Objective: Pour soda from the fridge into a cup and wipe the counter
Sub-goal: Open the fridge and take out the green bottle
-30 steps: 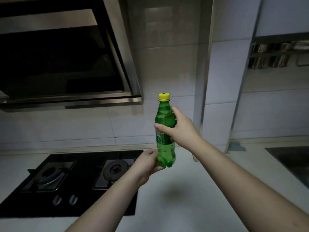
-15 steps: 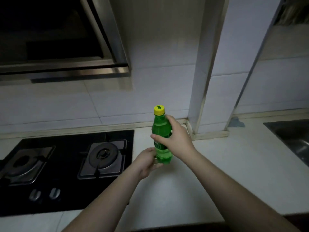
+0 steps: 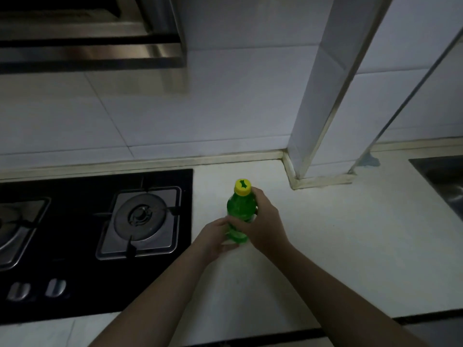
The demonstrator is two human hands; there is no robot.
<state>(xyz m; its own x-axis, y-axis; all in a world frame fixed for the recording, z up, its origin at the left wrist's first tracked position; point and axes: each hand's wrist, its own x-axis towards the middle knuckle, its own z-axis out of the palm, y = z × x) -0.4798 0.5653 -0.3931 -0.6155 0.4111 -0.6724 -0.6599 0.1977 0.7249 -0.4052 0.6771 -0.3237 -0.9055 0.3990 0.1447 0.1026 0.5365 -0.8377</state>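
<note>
Counter: white worktop [image 3: 338, 246] runs across the lower frame, from the stove on the left to the sink on the right, with a dark front edge at the bottom.
Wall: pale tiles [image 3: 238, 108] rise behind the counter; a tiled column [image 3: 323, 96] stands on the counter's back edge, right of centre.
Hood: steel range hood [image 3: 92, 46] hangs at upper left, above the stove.
Stove: black glass hob [image 3: 175, 271] is set into the counter on the left; its right burner [image 3: 140, 217] shows whole, a second one is cut off by the left edge, and two knobs [image 3: 35, 290] sit at its front.
Sink: steel basin [image 3: 441, 176] shows only in part at the right edge.
Bottle: green soda bottle [image 3: 240, 206] stands upright with its yellow cap [image 3: 242, 187] on, just right of the stove; whether its base touches the counter I cannot tell.
Right hand: right hand [image 3: 263, 221] wraps the bottle's upper body, fingers curled round it, thumb across the front.
Left hand: left hand [image 3: 215, 236] cups the bottle's lower part from the left, fingers curled against it.
</note>
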